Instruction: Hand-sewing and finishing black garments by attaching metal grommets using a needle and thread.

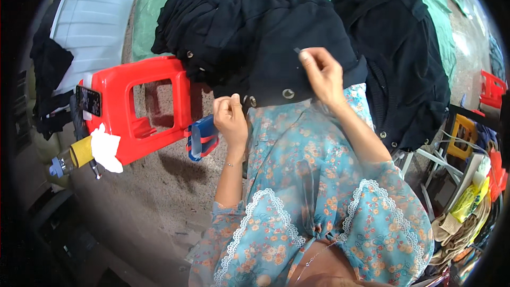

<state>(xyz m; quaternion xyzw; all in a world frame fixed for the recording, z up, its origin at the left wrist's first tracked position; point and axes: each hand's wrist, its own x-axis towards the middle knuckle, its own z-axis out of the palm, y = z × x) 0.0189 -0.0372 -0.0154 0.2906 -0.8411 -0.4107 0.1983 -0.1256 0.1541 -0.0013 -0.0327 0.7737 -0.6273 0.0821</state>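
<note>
A black garment [287, 37] with round metal buttons lies across my lap, over a blue floral skirt. At its left front corner my left hand [231, 119] is closed, fingertips pinched on the hem close to the buttons. My right hand [325, 77] hovers over the garment's right part with thumb and forefinger pinched together. A tiny dark tip pokes out from that pinch; its kind is too small to make out. One large metal button [288, 93] shows on the near edge, between my hands.
To my left a red plastic stool [121, 109] lies on its side, with a phone [88, 100], a white tissue [106, 149] and a yellow-banded bottle [79, 152] beside it. A blue pouch [202, 137] hangs there. More black garments [396, 48] lie right, over green sheeting [150, 13].
</note>
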